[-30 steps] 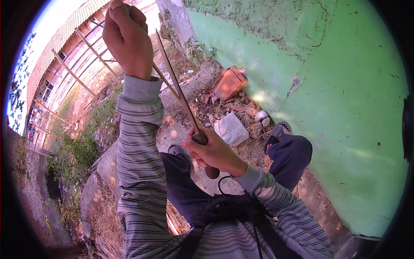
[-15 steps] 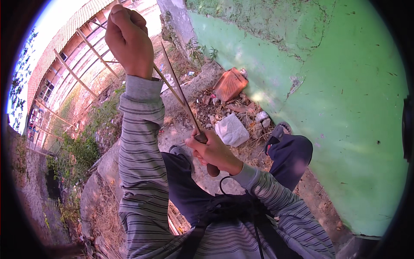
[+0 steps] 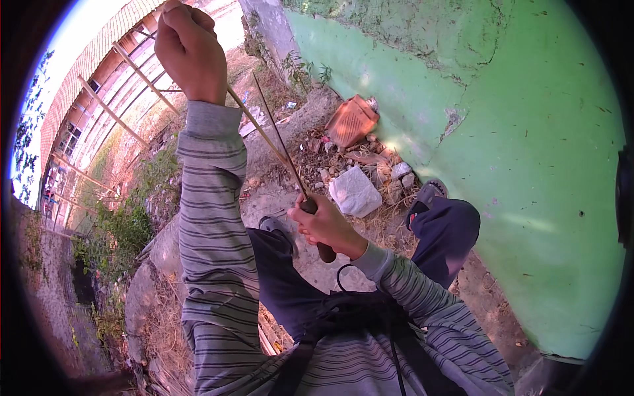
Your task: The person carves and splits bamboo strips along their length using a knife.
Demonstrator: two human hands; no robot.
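At the upper left my left hand is raised in a closed fist. A thin tan stick comes out from behind its wrist, apparently gripped in the fist, whose inner side is hidden. The stick slants down to the right until it meets the blade. Lower, in front of my body, my right hand is wrapped round the dark wooden handle of a long-bladed knife. The narrow blade points up and to the left, its upper part apart from the stick, its lower part close against it.
A green wall with peeling plaster runs along the right. Beside it lie a broken orange plastic basket, a white block and rubble. My sandalled feet stand apart on the ground. Shrubs and a bamboo frame are at left.
My left fist has shifted slightly up and left with the stick. The knife has turned, its blade looking thinner and its tip slightly lower and farther right. My right hand has barely moved.
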